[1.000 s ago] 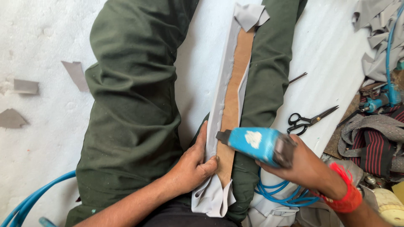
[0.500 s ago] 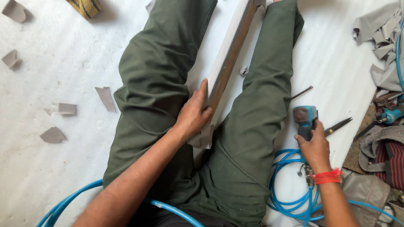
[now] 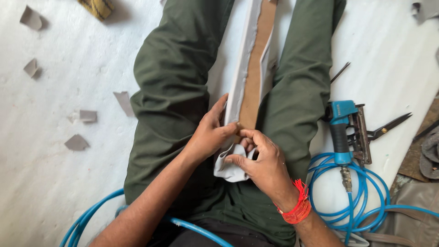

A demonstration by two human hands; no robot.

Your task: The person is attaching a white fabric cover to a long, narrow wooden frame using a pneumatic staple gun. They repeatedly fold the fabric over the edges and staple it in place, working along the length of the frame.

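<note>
The person sits on the white floor (image 3: pixel 55 192) with legs in dark green trousers (image 3: pixel 173 91) stretched out, and a long narrow brown wooden strip wrapped along its edges in pale grey leatherette (image 3: pixel 252 77) lies between the thighs. Its long axis runs straight away from the body, from the lap up past the top of the view.

Both hands meet at the near end of that strip. The left hand (image 3: pixel 211 133) comes in from the left side, fingers together and pressed against the grey edge, thumb laid over the brown face. The right hand (image 3: pixel 260 161), with a red thread band at its wrist (image 3: pixel 295 208), is pinched shut on the loose bunched tail of grey covering (image 3: pixel 230 170) that hangs off the near end. The two hands touch; neither is clearly nearer, though the right one has the free material.

Just beside the right thigh, on the floor, rests a blue pneumatic staple gun (image 3: pixel 344 132), unheld, its coiled blue air hose (image 3: pixel 361 201) looping below it. Black-handled scissors (image 3: pixel 388 127) lie beyond it. Small grey offcuts (image 3: pixel 77 142) are scattered well apart on the left.
</note>
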